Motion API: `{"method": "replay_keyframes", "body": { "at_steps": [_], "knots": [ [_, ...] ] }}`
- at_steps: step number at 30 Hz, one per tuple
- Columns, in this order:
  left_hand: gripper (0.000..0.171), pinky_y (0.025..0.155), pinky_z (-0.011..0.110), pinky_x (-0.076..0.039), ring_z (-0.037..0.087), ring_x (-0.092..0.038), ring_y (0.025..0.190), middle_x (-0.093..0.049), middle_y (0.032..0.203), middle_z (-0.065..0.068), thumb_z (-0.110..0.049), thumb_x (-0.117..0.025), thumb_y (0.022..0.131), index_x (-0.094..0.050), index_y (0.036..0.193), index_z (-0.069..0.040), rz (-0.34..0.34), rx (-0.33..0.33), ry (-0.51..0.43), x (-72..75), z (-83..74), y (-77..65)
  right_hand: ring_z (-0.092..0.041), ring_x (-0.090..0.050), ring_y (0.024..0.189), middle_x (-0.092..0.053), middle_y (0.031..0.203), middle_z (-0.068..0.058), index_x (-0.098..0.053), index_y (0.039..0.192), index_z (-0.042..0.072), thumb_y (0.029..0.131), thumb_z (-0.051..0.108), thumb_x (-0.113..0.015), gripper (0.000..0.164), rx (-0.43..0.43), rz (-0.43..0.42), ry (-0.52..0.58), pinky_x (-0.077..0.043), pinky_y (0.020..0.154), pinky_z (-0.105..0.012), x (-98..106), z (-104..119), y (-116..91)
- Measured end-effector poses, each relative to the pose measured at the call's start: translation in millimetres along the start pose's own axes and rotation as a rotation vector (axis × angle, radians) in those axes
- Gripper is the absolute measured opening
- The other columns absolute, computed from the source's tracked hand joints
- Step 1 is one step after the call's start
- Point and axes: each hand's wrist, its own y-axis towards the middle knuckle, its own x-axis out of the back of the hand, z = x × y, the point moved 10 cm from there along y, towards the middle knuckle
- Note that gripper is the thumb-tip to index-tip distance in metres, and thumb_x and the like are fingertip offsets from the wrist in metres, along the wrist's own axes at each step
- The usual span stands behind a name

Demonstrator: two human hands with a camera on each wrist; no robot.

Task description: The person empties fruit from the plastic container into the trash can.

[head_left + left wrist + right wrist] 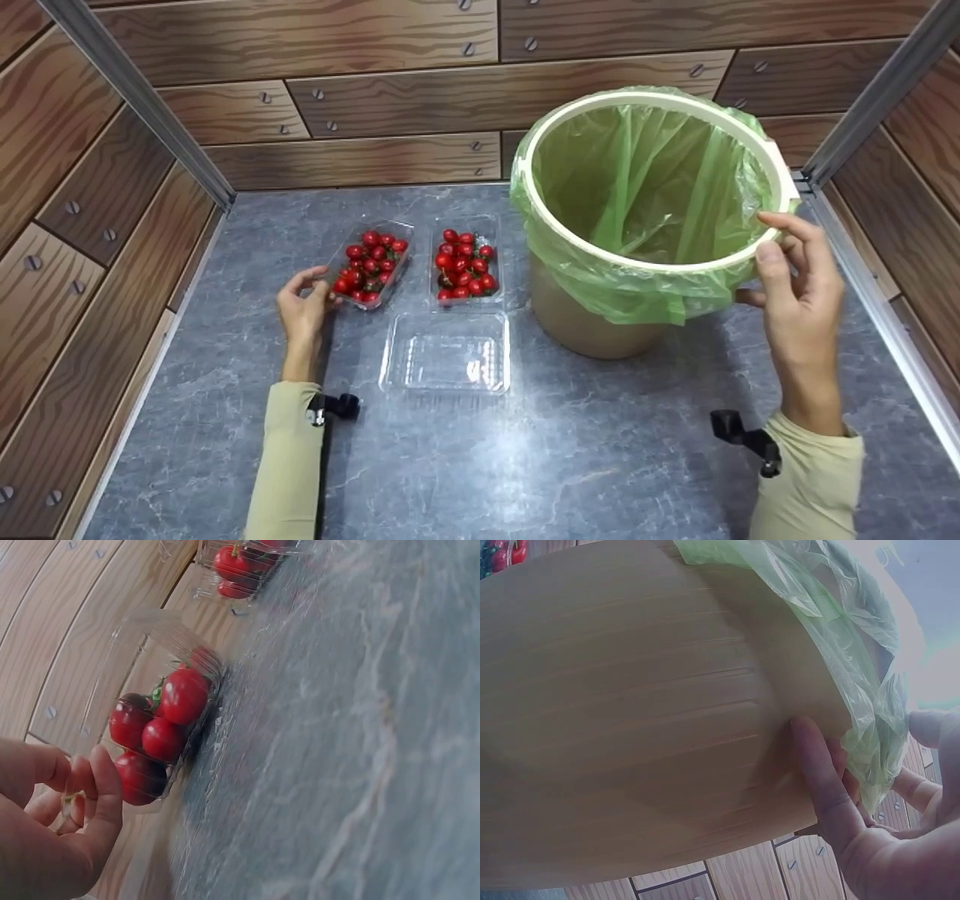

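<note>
Two clear plastic boxes of red cherry tomatoes lie side by side, the left box [373, 266] turned at an angle and the right box [463, 259] straight. My left hand [304, 296] is at the left box's near left side, fingers and thumb curled at its edge; the left wrist view shows the tomatoes [163, 739] just past the fingertips. A tan trash bin [592, 322] with a white rim ring [645, 262] wears a green plastic liner [622, 289]. My right hand [802, 289] grips the bin's rim on its right side, over the liner.
An empty-looking clear plastic lid or tray [448, 354] lies in front of the tomato boxes. Wood-patterned panels [390, 112] enclose the grey marbled table [570, 457] at the back and both sides, with metal posts at the corners.
</note>
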Motion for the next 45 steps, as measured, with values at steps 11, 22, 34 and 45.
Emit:
{"method": "replay_keyframes", "body": {
  "at_steps": [11, 22, 34, 45],
  "knots": [
    [0.032, 0.048, 0.019, -0.052, 0.009, -0.058, 0.052, -0.052, 0.081, 0.008, 0.015, -0.052, 0.086, -0.07, 0.112, 0.014, -0.044, -0.083, 0.087, 3.9, -12.6, 2.6, -0.019, -0.064, 0.076, -0.056, 0.093, -0.019, -0.061, 0.134, -0.003, 0.101, 0.007, -0.061, 0.035, -0.006, -0.009, -0.01, -0.062, 0.055, -0.028, 3.4, -0.5, -1.5],
    [0.032, 0.049, 0.019, -0.054, 0.008, -0.057, 0.051, -0.051, 0.075, 0.005, 0.017, -0.049, 0.083, -0.071, 0.106, 0.014, -0.052, -0.156, 0.011, 2.6, -33.8, -0.1, -0.019, -0.062, 0.076, -0.056, 0.09, -0.017, -0.062, 0.133, -0.003, 0.101, 0.008, -0.063, 0.034, 0.001, -0.008, -0.009, -0.062, 0.054, -0.028, 2.5, 1.1, 0.3],
    [0.032, 0.054, 0.025, -0.061, 0.012, -0.06, 0.052, -0.048, 0.08, 0.007, 0.015, -0.047, 0.089, -0.068, 0.113, 0.013, 0.025, -0.129, -0.078, -3.5, -47.9, -7.8, -0.019, -0.062, 0.078, -0.056, 0.094, -0.014, -0.06, 0.136, 0.0, 0.102, 0.008, -0.061, 0.034, -0.018, 0.034, 0.012, -0.063, 0.056, -0.027, -1.4, -4.1, 2.6],
    [0.034, 0.057, 0.03, -0.062, 0.016, -0.06, 0.054, -0.049, 0.083, 0.011, 0.017, -0.047, 0.09, -0.068, 0.117, 0.014, 0.058, -0.145, -0.124, -11.6, -69.2, -20.0, -0.019, -0.062, 0.078, -0.056, 0.094, -0.014, -0.06, 0.135, 0.0, 0.102, 0.008, -0.061, 0.034, -0.029, 0.028, 0.015, -0.063, 0.056, -0.027, 1.5, -4.3, 0.4]
  ]
}}
